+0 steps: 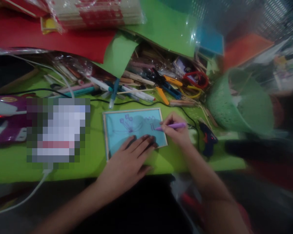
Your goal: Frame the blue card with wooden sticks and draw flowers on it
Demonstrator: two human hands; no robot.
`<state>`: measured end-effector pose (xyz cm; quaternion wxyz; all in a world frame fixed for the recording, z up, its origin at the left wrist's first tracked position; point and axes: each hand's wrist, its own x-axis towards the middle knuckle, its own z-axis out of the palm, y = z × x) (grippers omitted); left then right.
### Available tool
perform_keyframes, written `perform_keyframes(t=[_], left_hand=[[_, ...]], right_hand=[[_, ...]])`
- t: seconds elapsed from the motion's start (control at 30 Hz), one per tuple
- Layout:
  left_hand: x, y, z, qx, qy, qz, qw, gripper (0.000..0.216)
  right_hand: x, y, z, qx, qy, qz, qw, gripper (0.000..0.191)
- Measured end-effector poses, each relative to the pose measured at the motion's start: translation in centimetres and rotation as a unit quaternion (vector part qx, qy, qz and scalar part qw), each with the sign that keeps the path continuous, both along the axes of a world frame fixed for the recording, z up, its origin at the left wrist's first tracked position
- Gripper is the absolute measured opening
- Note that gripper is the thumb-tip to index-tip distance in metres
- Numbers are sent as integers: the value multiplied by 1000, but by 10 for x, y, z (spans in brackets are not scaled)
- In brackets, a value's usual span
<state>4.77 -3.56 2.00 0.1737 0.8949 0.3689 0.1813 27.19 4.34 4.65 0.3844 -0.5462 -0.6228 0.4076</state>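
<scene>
A blue sheet in a thin wooden frame (114, 120) lies on the green tabletop, with flower shapes and lines drawn on it in purple. My right hand (177, 131) grips a purple marker (174, 125), its tip at the short strokes on the sheet's right side. Flat across the lower part of the sheet rests my left hand (135, 151), fingers stretched out and holding nothing. It covers the lower middle of the blue surface.
A glue gun (208, 138) lies to the right, below a green plastic basket (241, 104). Pens, scissors (196, 81) and sticks crowd the back. On the left is a blurred-out device (61, 130) with a white cable (36, 188). A black cord runs behind the frame.
</scene>
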Motion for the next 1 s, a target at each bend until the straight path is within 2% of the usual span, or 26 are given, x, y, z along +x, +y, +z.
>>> perform_keyframes(t=[0.17,1.0], left_hand=[[0,0,1,3,-1,2,1000,51],[1,0,2,10,-4,1,1000,52]], right_hand=[[2,-2,-2,7,20,5,1000,12],[-1,-3,4,-8,-37,18,999,13]])
